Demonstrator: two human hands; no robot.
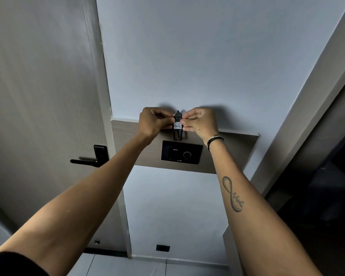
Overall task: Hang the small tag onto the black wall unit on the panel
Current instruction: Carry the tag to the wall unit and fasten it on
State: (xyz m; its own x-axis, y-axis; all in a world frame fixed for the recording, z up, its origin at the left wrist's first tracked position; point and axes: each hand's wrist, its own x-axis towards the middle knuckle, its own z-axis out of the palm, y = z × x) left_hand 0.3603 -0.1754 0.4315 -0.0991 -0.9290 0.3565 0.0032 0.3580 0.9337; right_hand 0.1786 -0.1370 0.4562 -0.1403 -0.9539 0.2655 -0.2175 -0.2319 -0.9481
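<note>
At panel (237, 148) top edge, both hands (153, 122) pinching tag (177, 125) against black unit (177, 134).

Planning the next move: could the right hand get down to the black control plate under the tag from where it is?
Probably yes. The right hand sits just above the black control plate, with bare panel between, but it is pinching the tag.

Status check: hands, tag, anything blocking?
Left hand and right hand both pinching small tag. Tag held against narrow black wall unit on panel. Nothing in the way.
</note>
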